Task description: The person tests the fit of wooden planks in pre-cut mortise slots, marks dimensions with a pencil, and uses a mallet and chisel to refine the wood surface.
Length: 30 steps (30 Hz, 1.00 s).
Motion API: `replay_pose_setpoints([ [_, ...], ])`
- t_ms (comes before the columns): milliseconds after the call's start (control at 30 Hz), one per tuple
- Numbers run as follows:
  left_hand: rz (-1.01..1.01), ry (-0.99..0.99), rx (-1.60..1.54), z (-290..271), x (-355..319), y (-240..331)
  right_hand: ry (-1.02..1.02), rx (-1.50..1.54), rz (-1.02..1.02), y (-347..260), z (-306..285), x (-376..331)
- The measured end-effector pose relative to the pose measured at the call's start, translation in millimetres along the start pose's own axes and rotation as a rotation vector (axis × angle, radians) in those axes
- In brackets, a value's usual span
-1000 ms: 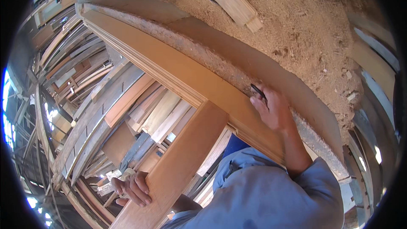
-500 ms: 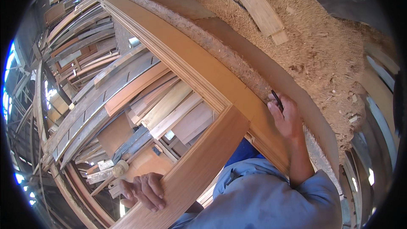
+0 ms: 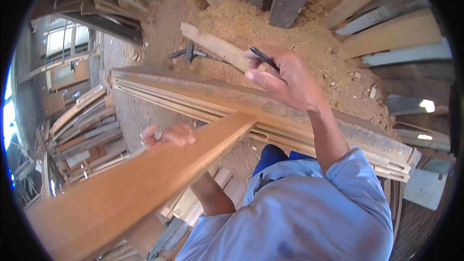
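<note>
Now the long wooden board (image 3: pixel 145 179) lies slantwise, its long axis running from the lower left up to the right, where its far end butts against the moulded wooden frame (image 3: pixel 270 116) that crosses the view. The left hand (image 3: pixel 169 135) sits on the board's upper edge about midway along, fingers curled over it in a grip. The right hand (image 3: pixel 285 79) is lifted clear above the frame, up and to the right of the board's end, pinching a dark pencil (image 3: pixel 263 58) between thumb and fingers; so the left hand is the one on the board, the right apart from it. Beyond lie a sawdust-covered floor (image 3: pixel 309 34) and stacked planks (image 3: pixel 82 140) at the left. Against the earlier frame, the right hand, then pressed down on the frame with the pencil, has risen off it, and the left hand has moved up the board.
</note>
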State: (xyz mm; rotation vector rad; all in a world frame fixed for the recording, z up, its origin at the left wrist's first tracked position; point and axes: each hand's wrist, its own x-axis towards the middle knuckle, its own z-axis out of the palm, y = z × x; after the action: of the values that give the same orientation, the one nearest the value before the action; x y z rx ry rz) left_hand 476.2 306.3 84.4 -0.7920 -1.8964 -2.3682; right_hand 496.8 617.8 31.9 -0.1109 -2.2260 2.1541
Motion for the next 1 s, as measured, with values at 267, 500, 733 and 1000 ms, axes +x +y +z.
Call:
replay_pose_setpoints([
  [267, -0.006, 0.188, -0.043, 62, 55, -40, 0.213, -0.205, -0.472, -124, 31, -32],
  [500, -0.248, -0.361, -0.201, 27, 56, -56, 0.464, -0.596, -0.052, -146, 73, -35],
  [733, -0.325, -1.288, 1.022, -86, -14, -168, 0.561, -0.633, -0.016, -154, 105, -47],
  [1000, -0.331, -1.292, 0.962, -79, -15, -190, 0.610, -0.623, 0.031, -157, 119, -53],
])
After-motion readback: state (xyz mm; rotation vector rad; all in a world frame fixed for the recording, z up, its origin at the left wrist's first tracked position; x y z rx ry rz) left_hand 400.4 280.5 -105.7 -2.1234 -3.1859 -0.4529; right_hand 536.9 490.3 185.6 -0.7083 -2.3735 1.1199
